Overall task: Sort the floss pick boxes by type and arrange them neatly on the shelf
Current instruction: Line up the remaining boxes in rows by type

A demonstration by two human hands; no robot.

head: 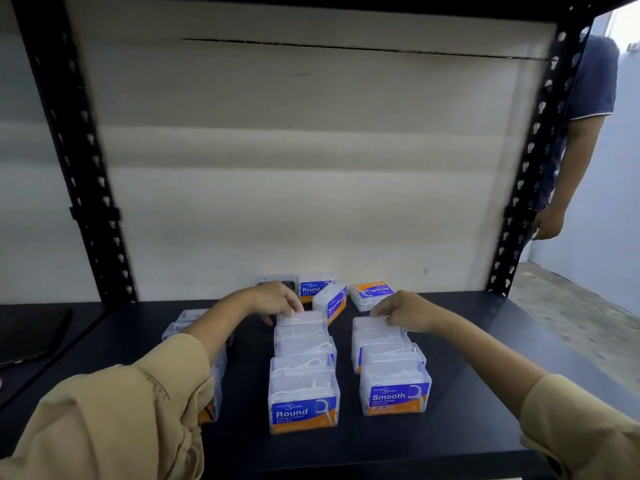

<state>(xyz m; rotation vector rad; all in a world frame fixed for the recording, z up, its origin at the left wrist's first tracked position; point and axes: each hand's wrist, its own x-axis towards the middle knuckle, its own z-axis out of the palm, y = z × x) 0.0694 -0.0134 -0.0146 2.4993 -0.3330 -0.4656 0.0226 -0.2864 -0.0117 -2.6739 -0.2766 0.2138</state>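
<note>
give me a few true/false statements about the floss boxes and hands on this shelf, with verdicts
1. The front box of the middle row is labelled Round. True.
2. The front box of the right row is labelled Round. False: it reads Smooth.
3. The left hand rests at the back box of the middle row. True.
4. The right hand hangs clear of the shelf. False: it touches the right row's back box.
5. A Smooth box leans tilted at the back. True.

The floss pick boxes (303, 398) are clear plastic with blue and orange labels lettered in white, and white picks show through their walls. They sit on a black shelf (467, 341) framed by black perforated posts (86, 161) against a plain off-white backboard (294, 150). Tan sleeves (138, 403) cover both arms.
</note>
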